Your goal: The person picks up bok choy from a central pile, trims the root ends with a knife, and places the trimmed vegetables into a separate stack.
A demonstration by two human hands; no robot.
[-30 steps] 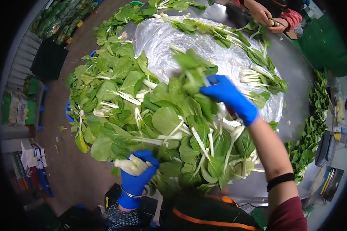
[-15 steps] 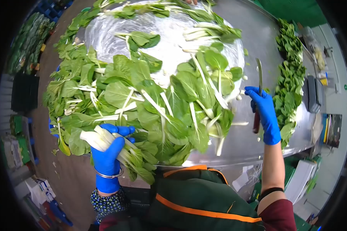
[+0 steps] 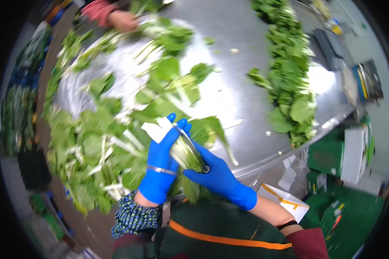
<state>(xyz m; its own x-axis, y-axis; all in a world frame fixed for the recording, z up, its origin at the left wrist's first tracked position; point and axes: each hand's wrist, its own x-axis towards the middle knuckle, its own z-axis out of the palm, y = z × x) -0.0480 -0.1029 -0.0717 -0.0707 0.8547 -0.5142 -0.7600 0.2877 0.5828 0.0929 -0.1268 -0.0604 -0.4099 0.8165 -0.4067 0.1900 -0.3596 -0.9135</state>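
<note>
My left hand (image 3: 163,157), in a blue glove with a metal bangle at the wrist, is wrapped round a bunch of leafy greens (image 3: 186,154), white stem ends up. My right hand (image 3: 216,175), also blue-gloved, is closed around a knife (image 3: 192,144) whose blade lies along the stems; its handle is mostly hidden in the palm. The two hands are close together in front of the dark green apron. Loose leaves (image 3: 95,151) with pale stalks lie spread on the left and beneath the hands.
A metal table (image 3: 242,103) carries a long row of stacked greens (image 3: 289,64) on the right. Clear plastic wrap (image 3: 78,93) lies under leaves at left. Another person's hand (image 3: 123,20) in a pink sleeve reaches in at top left. Green crates (image 3: 326,157) stand at lower right.
The view has swung to the right. My right hand has come over to the left hand with the knife, which now touches the bunch. The other person's hand shows more fully.
</note>
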